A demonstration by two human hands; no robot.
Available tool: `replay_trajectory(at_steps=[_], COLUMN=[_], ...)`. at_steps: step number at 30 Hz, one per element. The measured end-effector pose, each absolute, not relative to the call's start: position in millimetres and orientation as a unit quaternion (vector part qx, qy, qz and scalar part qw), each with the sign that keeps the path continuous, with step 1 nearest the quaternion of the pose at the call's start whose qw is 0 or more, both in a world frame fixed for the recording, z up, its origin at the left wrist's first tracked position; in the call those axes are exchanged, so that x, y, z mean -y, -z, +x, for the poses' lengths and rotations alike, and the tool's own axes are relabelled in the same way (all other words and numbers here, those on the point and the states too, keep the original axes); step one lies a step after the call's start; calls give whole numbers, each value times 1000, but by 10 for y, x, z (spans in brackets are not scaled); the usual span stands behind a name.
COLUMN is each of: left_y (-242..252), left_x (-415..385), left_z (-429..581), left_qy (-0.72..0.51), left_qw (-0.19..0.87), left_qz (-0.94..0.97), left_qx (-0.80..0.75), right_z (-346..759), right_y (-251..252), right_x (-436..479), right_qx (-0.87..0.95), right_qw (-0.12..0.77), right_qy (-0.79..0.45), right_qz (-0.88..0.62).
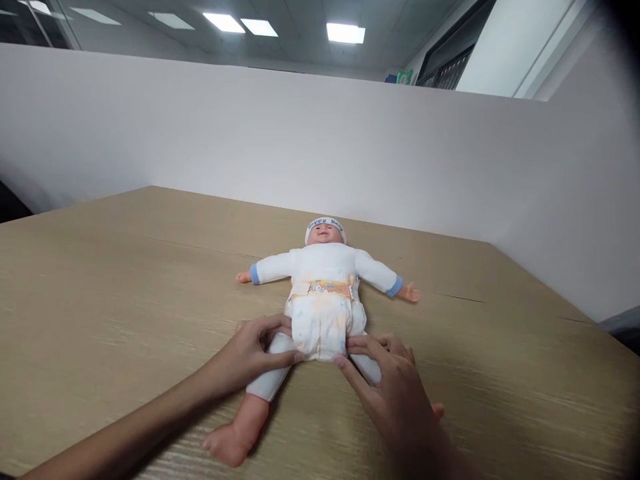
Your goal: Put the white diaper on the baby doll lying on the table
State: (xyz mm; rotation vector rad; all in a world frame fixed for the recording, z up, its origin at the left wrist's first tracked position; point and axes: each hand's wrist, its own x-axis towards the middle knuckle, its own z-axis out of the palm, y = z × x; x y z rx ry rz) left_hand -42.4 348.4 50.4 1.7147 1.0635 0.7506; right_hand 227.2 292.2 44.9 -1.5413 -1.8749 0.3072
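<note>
A baby doll point(324, 260) in a white suit and cap lies on its back, head away from me, arms spread. Around its hips sits a white diaper point(320, 327) with an orange printed waistband. My left hand point(260, 347) is at the diaper's left leg edge, thumb by the crotch and fingers at the side, gripping the edge. On the other side my right hand point(385, 367) pinches the right leg edge between thumb and fingers. The doll's left-hand foot point(237, 433) is bare; my right hand and forearm cover most of the other leg.
The doll lies on a wood-grain table point(150, 287). A pale partition wall point(225, 133) stands behind the table, and another wall point(575, 200) runs along the right. Ceiling lights show above the partition.
</note>
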Motion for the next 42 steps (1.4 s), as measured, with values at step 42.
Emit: replay_trajectory(at_steps=[42], left_y=[-565], left_x=[-3390], left_z=[-250], left_qy=[-359], left_qw=[571], left_qz=[592], left_qx=[-442], right_z=[2264], right_y=[-630], right_x=[-3183], right_qx=[693], right_qw=[358], right_qy=[-251], right_qz=[-574])
